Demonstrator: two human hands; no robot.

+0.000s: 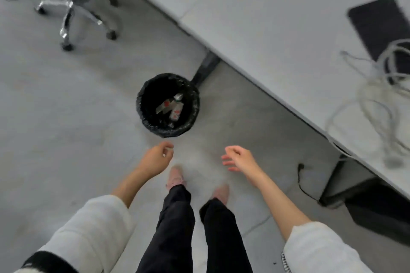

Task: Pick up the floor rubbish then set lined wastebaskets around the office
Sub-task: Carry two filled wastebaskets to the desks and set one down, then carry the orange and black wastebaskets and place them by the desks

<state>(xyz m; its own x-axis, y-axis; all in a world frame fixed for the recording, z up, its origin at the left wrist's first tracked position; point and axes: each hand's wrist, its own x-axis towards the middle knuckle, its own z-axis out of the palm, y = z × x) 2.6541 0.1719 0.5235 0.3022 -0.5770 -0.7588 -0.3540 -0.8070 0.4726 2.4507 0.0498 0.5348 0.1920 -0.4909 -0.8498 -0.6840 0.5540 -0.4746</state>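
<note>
A round black wastebasket (pixel 144 104) with a black liner stands on the grey floor beside a desk leg. Several crumpled wrappers (pixel 170 107) with red marks lie inside it. My left hand (pixel 158 157) hangs just below the basket's near rim, fingers loosely curled, holding nothing. My right hand (pixel 238 158) is to the right of it, fingers relaxed and spread, also holding nothing. Both hands are apart from the basket.
A long grey desk (pixel 255 17) runs diagonally across the right, with a dark laptop (pixel 381 26) and coiled white cables (pixel 377 99) on it. A swivel chair base (pixel 73 9) stands at the upper left. A dark box (pixel 363 197) and black cord (pixel 301 179) lie under the desk.
</note>
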